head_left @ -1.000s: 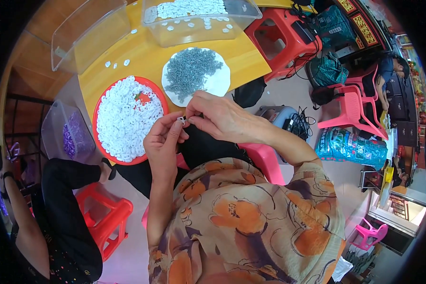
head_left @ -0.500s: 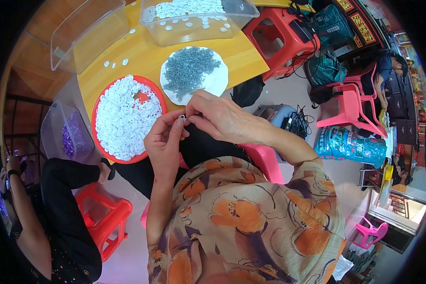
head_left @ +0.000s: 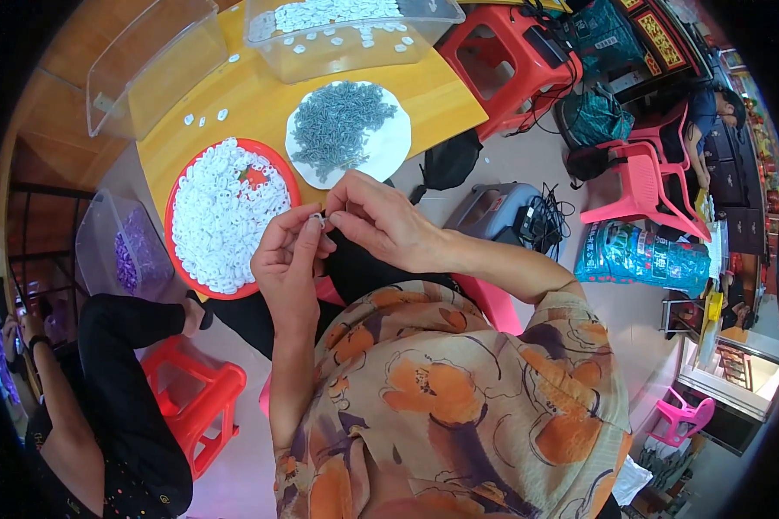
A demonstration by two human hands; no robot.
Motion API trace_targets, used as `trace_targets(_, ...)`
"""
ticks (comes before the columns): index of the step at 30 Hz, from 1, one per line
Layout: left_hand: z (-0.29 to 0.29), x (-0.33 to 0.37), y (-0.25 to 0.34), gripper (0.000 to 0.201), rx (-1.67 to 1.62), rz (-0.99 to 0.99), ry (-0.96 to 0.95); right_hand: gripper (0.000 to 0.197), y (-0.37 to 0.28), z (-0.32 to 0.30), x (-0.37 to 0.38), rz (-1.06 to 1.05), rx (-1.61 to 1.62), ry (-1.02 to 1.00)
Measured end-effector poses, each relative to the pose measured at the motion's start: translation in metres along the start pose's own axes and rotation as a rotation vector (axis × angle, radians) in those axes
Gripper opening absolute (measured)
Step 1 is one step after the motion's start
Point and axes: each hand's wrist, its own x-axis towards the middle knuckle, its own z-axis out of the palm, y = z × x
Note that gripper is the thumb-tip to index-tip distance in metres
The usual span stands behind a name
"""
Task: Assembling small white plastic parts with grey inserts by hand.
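Just short of the table's near edge, my left hand (head_left: 286,268) pinches a small white plastic piece (head_left: 319,220) between thumb and fingertips. My right hand (head_left: 381,221) meets it from the right, thumb and forefinger pressed together at the piece. Whatever those right fingertips hold is too small to make out. Beyond my left hand, a round red tray (head_left: 171,232) is heaped with similar white pieces (head_left: 221,221). A white plate (head_left: 389,151) behind my hands carries a pile of small grey screw-like parts (head_left: 337,125).
On the yellow table (head_left: 260,99) stand a clear bin (head_left: 346,56) with white pieces and another clear bin (head_left: 151,65). A seated person's leg (head_left: 130,363) and a red stool (head_left: 199,398) are at left. Red stool (head_left: 502,69) stands far right.
Both hands have shifted slightly left, still together at the white piece. The whole view has moved a little as well.
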Motion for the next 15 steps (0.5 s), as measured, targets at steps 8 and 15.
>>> trace_targets(8,0.005,0.001,-0.003,0.015,-0.012,0.025,0.012,0.01,-0.004,0.0,-0.004,0.126,0.096,0.034)
trace_targets(15,0.011,-0.001,-0.008,0.015,-0.094,-0.003,0.022,0.008,-0.01,0.002,-0.01,0.134,0.167,0.124)
